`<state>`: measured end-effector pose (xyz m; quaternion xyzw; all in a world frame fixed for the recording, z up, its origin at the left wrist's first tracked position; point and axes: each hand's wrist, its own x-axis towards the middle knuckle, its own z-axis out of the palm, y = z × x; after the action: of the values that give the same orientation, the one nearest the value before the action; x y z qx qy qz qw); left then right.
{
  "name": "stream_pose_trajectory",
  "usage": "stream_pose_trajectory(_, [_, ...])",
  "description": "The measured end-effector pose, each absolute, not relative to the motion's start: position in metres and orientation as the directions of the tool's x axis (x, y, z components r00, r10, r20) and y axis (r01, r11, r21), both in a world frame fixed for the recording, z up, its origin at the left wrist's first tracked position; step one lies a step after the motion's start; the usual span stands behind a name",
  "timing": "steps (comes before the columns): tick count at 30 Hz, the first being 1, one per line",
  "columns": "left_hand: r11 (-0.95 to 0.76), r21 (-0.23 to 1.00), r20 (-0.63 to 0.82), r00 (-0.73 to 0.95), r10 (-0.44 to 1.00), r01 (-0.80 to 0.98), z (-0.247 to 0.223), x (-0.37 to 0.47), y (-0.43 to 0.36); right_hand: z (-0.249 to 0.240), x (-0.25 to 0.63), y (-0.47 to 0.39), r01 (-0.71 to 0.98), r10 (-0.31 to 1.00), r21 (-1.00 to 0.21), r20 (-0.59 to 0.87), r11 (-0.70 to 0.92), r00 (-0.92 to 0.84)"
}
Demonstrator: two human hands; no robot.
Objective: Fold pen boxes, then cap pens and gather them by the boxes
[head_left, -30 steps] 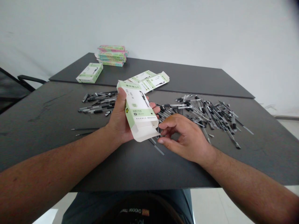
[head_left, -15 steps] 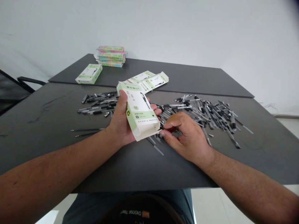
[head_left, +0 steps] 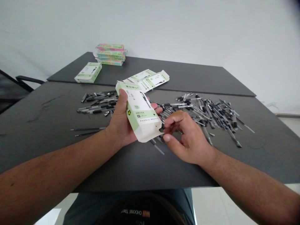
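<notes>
A green and white pen box (head_left: 142, 109) rests in my left hand (head_left: 122, 122), the thumb across its near side and fingertips showing past its far edge. The box tilts toward me, with an end flap standing out at its lower end. Right beside that flap is my right hand (head_left: 187, 137), its thumb and index finger apart and nothing visible between them. Beneath and behind the box lie loose pens and refills (head_left: 168, 109), partly hidden by both hands.
More pen parts (head_left: 217, 118) spread over the right of the dark table, with another pile (head_left: 100, 103) at left. Two flattened boxes (head_left: 154, 80) lie behind the held box. A closed green box (head_left: 88, 72) and a stack of colourful boxes (head_left: 110, 54) stand farther back.
My right thumb and fingers have parted and come off the box's end flap. The left hand keeps hold of the box in nearly the same place.
</notes>
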<state>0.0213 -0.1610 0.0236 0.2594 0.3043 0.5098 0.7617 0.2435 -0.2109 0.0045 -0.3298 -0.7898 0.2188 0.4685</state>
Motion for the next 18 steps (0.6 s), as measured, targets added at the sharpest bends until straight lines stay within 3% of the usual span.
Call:
stream_pose_trajectory(3, [0.356, 0.717, -0.203, 0.309, 0.929, -0.600, 0.023, 0.018, -0.161, 0.006, 0.246, -0.210, 0.275, 0.672, -0.616, 0.639, 0.738, -0.373])
stream_pose_trajectory(7, [0.381, 0.737, -0.177, 0.385, 0.906, -0.558, 0.020, 0.015, -0.162, 0.008, 0.244, -0.212, 0.404, 0.567, -0.411, 0.699, 0.817, -0.436])
stream_pose_trajectory(13, [0.298, 0.813, -0.108, 0.373, 0.922, -0.501, 0.018, 0.022, -0.157, 0.012, 0.244, -0.212, 0.522, 0.539, -0.307, 0.751, 0.796, -0.381])
stream_pose_trajectory(15, [0.227, 0.894, -0.090, 0.341, 0.936, -0.387, 0.014, 0.017, -0.148, 0.018, 0.250, -0.208, 0.565, 0.509, -0.265, 0.795, 0.781, -0.330])
stream_pose_trajectory(18, [0.133, 0.991, -0.126, 0.356, 0.926, 0.004, 0.011, -0.006, -0.131, 0.028, 0.261, -0.201, 0.611, 0.450, -0.213, 0.854, 0.762, -0.262])
